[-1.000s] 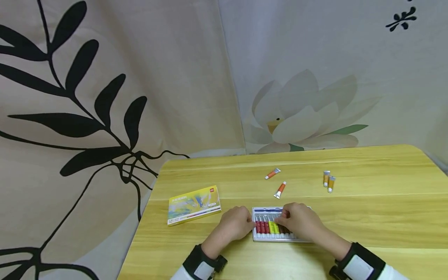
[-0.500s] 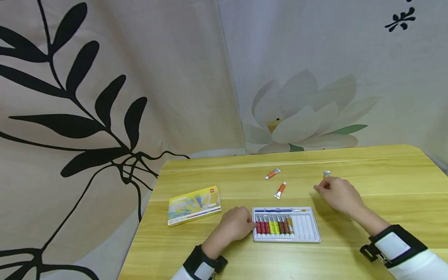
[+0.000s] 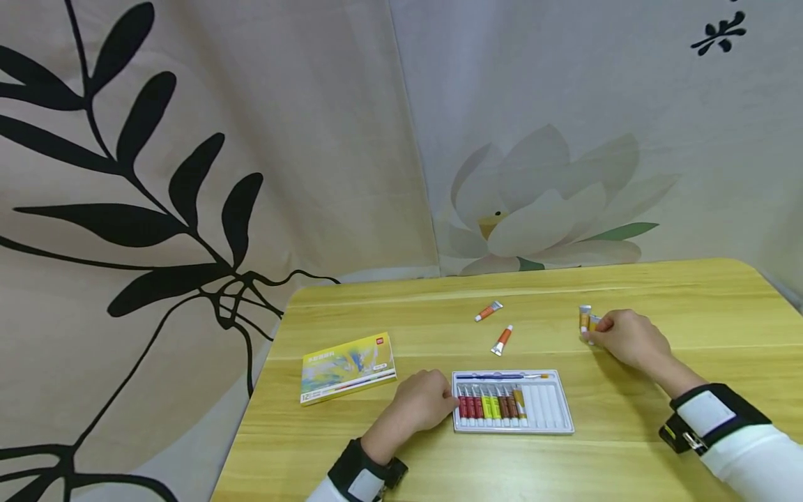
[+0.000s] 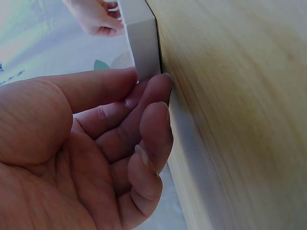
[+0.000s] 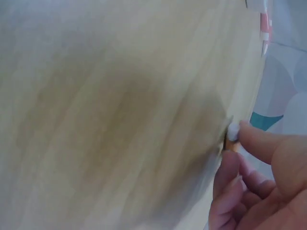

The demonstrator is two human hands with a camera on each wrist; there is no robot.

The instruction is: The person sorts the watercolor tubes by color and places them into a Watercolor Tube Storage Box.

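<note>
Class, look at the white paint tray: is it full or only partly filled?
Partly filled. The tray holds a row of tubes on its left side, while the slots on its right are bare; four more tubes lie loose on the table.

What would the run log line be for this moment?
left hand: steadies paint tray | right hand: pinches yellow tube | loose: two orange tubes
</note>
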